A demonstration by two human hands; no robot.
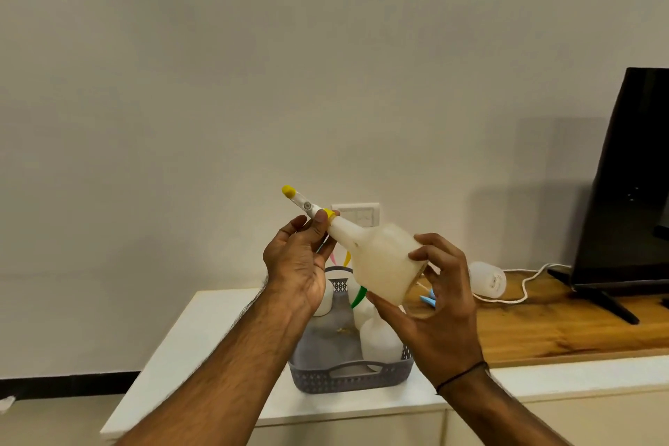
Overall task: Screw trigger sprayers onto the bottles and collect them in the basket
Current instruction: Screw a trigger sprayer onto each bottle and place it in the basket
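Observation:
I hold a translucent white bottle (380, 264) tilted in the air, neck pointing up and left. My right hand (440, 295) grips its base. My left hand (300, 261) pinches the yellow-tipped trigger sprayer (302, 203) at the bottle's neck, by its yellow collar. Below them stands the grey perforated basket (347, 375) on the white cabinet top. It holds white bottles (380, 337) at its right side, one with a green trigger (358, 295). Another bottle (487, 279) lies on its side on the wooden top to the right.
A black TV (630, 185) on a stand fills the right edge, with a white cable (525, 286) running along the wooden top (564, 329). A small blue piece (428, 299) lies behind my right hand. A wall socket plate (362, 214) sits behind the bottle.

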